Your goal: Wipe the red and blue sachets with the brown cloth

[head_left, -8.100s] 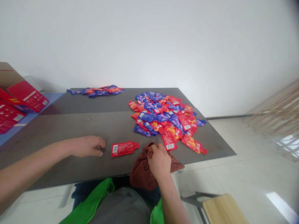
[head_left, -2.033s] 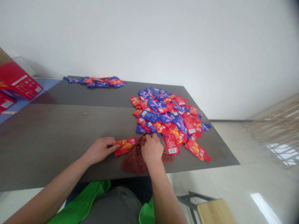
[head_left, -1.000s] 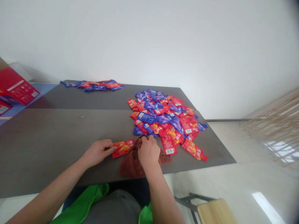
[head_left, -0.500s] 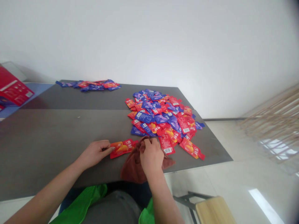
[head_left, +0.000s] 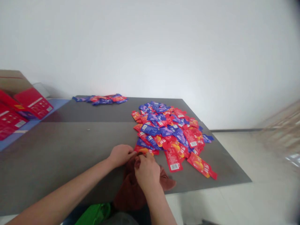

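Observation:
My right hand (head_left: 148,170) is closed on a bunched brown cloth (head_left: 131,192), which hangs down over the table's near edge. Just left of it, my left hand (head_left: 122,154) has its fingers pinched at the left end of a red sachet (head_left: 145,151) with an orange fruit picture. That sachet lies behind the cloth and my right fingers, at the near side of a heap of red and blue sachets (head_left: 167,128). My left fingertips also come up against the cloth, and the exact contact is partly hidden.
A flatter pile of blue and red sachets (head_left: 103,99) lies at the back of the grey table (head_left: 70,140). Red cartons (head_left: 35,103) stand on a blue surface at the left. One red sachet (head_left: 202,165) lies near the right front edge. A white wall stands behind.
My left hand has moved right, up to the cloth, and the red sachet has shifted right toward the heap. My right hand keeps hold of the cloth. The view has tilted, showing more cartons.

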`<state>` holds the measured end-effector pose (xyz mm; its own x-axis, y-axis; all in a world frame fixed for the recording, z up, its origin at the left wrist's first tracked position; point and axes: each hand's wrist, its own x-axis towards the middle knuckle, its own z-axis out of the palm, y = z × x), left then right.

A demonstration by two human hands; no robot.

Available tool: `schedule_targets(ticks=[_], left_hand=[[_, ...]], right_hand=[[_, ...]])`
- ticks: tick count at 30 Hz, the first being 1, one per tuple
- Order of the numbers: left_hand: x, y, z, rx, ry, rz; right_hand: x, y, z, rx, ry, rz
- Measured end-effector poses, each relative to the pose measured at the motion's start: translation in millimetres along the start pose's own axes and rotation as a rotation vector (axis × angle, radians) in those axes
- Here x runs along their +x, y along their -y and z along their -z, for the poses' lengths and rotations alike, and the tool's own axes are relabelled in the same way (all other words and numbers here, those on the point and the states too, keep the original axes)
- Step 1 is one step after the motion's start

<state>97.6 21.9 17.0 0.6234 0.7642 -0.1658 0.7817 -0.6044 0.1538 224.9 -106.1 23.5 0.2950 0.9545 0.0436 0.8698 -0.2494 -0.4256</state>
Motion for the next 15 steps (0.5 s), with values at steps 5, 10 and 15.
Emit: schedule_targets(ticks=[5, 10, 15], left_hand=[[9.9, 7.5, 15.5, -0.137, 0.14, -0.23], [4.5, 57.7, 41.6, -0.469, 0.384, -0.2], [9.2, 138.7, 78.9, -0.42, 0.497, -0.064]], right_hand=[[-0.7, -5.6, -7.6, -0.009, -0.098, -0.014], [-24.8, 11.1, -26.5, 0.257, 0.022, 0.372], [-19.3, 28.2, -51.6, 0.301, 0.111, 0.517]])
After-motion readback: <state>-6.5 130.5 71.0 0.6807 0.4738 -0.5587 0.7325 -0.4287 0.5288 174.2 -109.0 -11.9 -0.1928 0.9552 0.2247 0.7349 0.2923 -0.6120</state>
